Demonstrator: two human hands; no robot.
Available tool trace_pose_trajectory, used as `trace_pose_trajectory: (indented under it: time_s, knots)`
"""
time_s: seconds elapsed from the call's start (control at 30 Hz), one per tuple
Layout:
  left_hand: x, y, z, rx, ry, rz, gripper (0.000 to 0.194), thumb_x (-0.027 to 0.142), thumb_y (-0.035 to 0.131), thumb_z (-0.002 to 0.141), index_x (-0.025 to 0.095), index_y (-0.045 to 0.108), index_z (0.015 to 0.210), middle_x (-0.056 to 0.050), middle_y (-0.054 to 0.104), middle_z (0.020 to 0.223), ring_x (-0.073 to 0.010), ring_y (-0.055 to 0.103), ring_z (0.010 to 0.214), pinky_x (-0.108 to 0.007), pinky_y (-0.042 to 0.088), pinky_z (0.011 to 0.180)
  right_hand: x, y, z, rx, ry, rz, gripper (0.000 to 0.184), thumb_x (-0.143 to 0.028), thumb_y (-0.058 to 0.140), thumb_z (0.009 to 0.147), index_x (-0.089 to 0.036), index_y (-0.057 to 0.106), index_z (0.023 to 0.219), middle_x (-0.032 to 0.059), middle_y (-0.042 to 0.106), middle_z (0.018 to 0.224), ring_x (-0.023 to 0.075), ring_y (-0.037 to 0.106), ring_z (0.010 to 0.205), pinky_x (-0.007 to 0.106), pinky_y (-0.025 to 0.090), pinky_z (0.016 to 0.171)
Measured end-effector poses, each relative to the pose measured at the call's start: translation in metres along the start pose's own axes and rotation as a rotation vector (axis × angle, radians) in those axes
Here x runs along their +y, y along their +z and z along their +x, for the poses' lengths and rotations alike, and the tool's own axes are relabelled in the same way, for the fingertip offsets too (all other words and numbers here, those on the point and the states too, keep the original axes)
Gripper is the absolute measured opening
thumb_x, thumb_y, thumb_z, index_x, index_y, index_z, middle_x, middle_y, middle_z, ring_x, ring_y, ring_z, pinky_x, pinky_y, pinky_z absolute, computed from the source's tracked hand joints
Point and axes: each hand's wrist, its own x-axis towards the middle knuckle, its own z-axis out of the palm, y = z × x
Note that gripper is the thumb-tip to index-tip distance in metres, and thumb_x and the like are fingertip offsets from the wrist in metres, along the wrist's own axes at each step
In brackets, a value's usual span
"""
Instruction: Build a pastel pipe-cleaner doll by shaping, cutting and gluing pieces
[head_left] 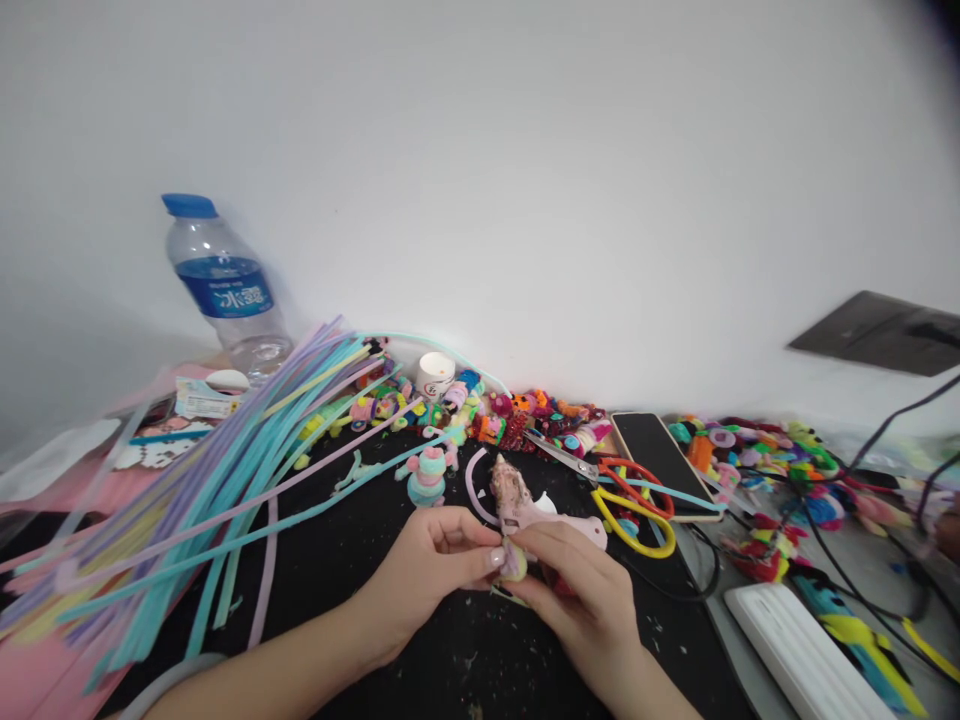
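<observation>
My left hand (439, 565) and my right hand (581, 580) meet over the black work surface, each pinching a small yellow and purple fuzzy pipe-cleaner piece (514, 562). Fingertips cover part of it, so its full shape is hidden. Just beyond the hands lies a pale pink glue gun (555, 522) with a crusted brown nozzle; my right fingers overlap its body in view. A loose lilac pipe cleaner (474, 482) curves beside the nozzle. Left of that stands a small pink and turquoise pipe-cleaner figure (426, 478).
Long pastel pipe cleaners (225, 480) spread across the left. Behind them a water bottle (225, 285) leans on the wall. Scissors (637, 515) with red and yellow handles lie near a phone (660, 455). Colourful pieces (517, 420), a paper cup (436, 375), cables and a white power bank (802, 650) surround the mat.
</observation>
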Motion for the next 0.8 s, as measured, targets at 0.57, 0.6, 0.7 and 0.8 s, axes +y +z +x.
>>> trace_pose_trajectory:
  time_s: [0.57,0.6,0.7,0.8]
  knots:
    - [-0.0009,-0.0003,-0.0010,0.028,0.129,0.200,0.016,0.026,0.071,0.066,0.013,0.062,0.067,0.000,0.065,0.059,-0.0094,0.054,0.047,-0.020,0.041,0.047,-0.0045,0.0016,0.0015,-0.020,0.081,0.088,0.025,-0.011,0.064,0.075,-0.019,0.062,0.098,0.0056,0.066,0.083,0.0156,0.060,0.068,0.025,0.051,0.060]
    - [-0.0006,-0.0006,-0.0008,0.026,0.126,0.214,0.017,0.027,0.070,0.066,0.013,0.062,0.067,0.000,0.064,0.057,-0.0082,0.051,0.043,-0.019,0.039,0.044,-0.0041,0.0017,0.0014,-0.015,0.090,0.088,0.024,-0.012,0.064,0.075,-0.019,0.062,0.098,0.0052,0.066,0.081,0.0148,0.059,0.064,0.025,0.050,0.057]
    - [0.0010,-0.0025,0.0006,0.022,0.144,0.262,0.016,0.028,0.070,0.067,0.013,0.063,0.068,0.000,0.065,0.059,-0.0077,0.050,0.044,-0.019,0.036,0.044,-0.0028,0.0023,0.0016,-0.004,0.105,0.081,0.020,-0.015,0.064,0.076,-0.018,0.064,0.095,0.0030,0.064,0.071,0.0133,0.056,0.056,0.024,0.049,0.053]
    - [0.0027,-0.0048,0.0032,0.022,0.171,0.314,0.014,0.026,0.070,0.067,0.013,0.064,0.069,-0.002,0.067,0.062,-0.0113,0.055,0.053,-0.021,0.038,0.050,-0.0015,0.0032,0.0023,-0.001,0.108,0.068,0.018,-0.016,0.062,0.077,-0.019,0.065,0.094,0.0014,0.062,0.065,0.0138,0.056,0.055,0.025,0.049,0.053]
